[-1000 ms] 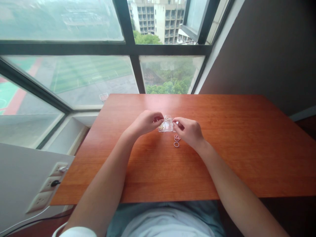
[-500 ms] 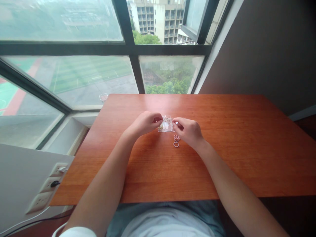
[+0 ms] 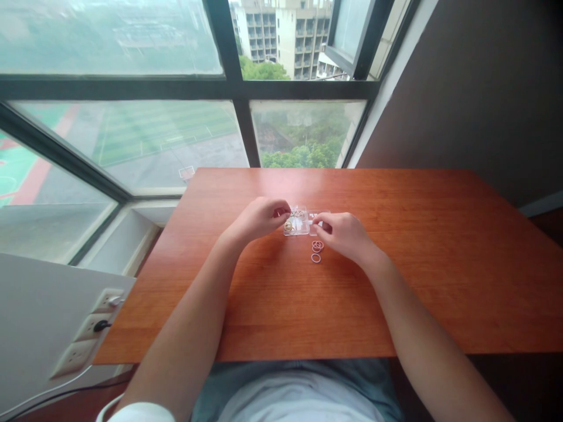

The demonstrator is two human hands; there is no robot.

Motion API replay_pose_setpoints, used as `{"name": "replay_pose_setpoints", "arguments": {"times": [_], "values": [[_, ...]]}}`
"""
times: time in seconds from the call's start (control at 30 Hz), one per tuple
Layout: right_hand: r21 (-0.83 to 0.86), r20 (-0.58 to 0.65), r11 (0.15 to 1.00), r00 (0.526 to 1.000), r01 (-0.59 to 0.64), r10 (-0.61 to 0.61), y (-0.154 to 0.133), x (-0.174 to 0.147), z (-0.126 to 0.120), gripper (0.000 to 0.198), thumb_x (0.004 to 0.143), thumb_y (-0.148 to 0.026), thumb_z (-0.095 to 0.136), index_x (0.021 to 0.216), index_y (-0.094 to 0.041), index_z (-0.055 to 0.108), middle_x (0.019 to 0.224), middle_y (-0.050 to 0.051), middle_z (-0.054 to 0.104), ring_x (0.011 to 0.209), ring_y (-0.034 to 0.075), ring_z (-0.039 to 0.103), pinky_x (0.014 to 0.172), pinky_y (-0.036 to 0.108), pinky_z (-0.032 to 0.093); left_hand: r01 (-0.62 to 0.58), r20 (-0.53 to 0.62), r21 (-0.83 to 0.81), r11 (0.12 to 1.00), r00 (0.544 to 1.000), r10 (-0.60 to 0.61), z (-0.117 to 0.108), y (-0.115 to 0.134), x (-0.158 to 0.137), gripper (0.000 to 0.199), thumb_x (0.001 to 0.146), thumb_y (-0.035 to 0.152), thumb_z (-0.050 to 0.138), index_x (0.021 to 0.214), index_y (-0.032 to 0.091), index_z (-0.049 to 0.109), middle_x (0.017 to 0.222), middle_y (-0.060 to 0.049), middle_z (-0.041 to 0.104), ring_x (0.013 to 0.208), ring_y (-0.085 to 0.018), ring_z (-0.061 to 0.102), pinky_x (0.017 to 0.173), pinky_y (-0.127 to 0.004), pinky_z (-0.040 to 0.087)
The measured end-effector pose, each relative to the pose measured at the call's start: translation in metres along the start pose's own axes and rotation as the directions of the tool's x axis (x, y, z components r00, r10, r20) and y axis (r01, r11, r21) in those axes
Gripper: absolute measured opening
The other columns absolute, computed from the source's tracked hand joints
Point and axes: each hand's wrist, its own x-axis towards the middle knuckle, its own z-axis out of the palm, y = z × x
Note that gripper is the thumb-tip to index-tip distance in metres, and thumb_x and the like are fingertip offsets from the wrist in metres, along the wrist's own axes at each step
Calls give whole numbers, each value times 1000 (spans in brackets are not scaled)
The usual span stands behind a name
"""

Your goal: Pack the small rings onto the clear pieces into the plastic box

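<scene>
A small clear plastic box [image 3: 299, 231] with compartments lies on the table, its clear lid [image 3: 324, 213] folded out flat to the right. Gold-coloured rings [image 3: 288, 226] show in the front left compartment, and small pale pieces [image 3: 299, 213] lie at the back. My left hand [image 3: 264, 217] has its fingers curled together at the box's back left corner, gripping it there. Over the lid, my right hand [image 3: 341, 230] is closed with thumb and fingertips together; what is between them is too small to make out. Several pink rings [image 3: 315, 258] lie just in front of the lid.
The brown wooden table [image 3: 281, 310] reaches back to the window frame [image 3: 237, 89]. At the left, wall sockets [image 3: 88, 328] carry plugs and cables. A grey wall [image 3: 475, 94] rises at the right.
My right hand has shifted slightly right, away from the box, and more of the lid now shows. The left hand stays at the box. The whole view has moved a little.
</scene>
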Motion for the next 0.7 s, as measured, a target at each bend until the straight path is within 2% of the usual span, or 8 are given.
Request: {"name": "replay_pose_setpoints", "arguments": {"times": [0.13,0.33,0.57,0.7], "values": [[60,171,997,984,49,-58,5,-3,-7,15,81,-25,60,88,-27,73,65,-4,68,57,11,57,55,23,32,0,-5,1,1000,1000,0,-2,0,0,18,82,22,55,86,16,72,78,-4,70,67,-13,59,60,-21,43],[43,299,998,952,47,-57,4,-6,-10,15,79,-21,62,87,-28,72,68,-5,68,59,11,57,56,22,34,4,-1,-11,1000,1000,-4,-3,1,-1,19,83,23,55,86,16,72,78,-4,70,67,-13,60,61,-21,43],[25,322,999,946,22,-29,1,-5,-9,4,79,-24,67,80,-26,70,71,-4,70,63,12,60,55,23,34,5,-6,-53,999,1000,-5,0,1,-1,19,83,23,55,87,16,72,77,-4,71,68,-13,60,60,-21,43],[-3,300,999,954,35,-33,3,-4,-6,6,82,-28,66,79,-26,71,70,-3,70,62,12,60,55,23,33,4,3,-69,998,1000,-4,0,1,-1,19,83,23,55,87,16,72,76,-4,70,67,-13,60,60,-21,43]]}}
